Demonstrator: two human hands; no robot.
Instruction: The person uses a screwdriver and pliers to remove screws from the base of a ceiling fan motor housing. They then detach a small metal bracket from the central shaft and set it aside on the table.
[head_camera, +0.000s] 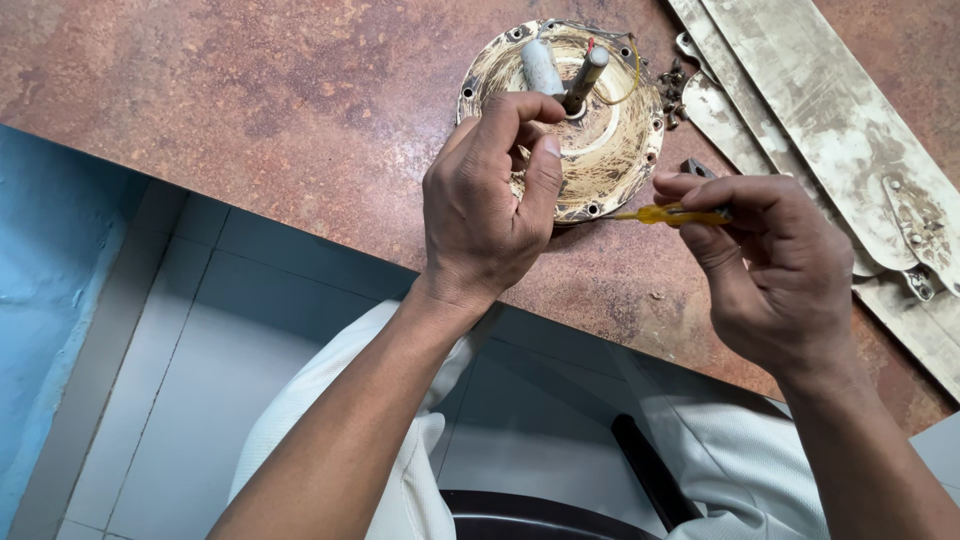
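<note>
A round, dirty cream-coloured metal fan motor housing (610, 140) lies on the reddish-brown table (250, 90). A grey shaft (585, 78) and a pale cylindrical capacitor (541, 68) stand up from its middle, with a thin yellow wire beside them. My left hand (490, 205) rests over the housing's near rim, fingers curled and pinched together; what they pinch is hidden. My right hand (775, 260) grips a screwdriver with a clear yellow handle (665, 214), pointing left toward the housing's near edge.
Several small dark screws (672, 85) lie in a heap right of the housing. Long, scuffed cream fan blades (830, 130) stretch along the right side of the table. Below the table edge are white floor tiles (200, 350), a blue wall and my white-clothed legs.
</note>
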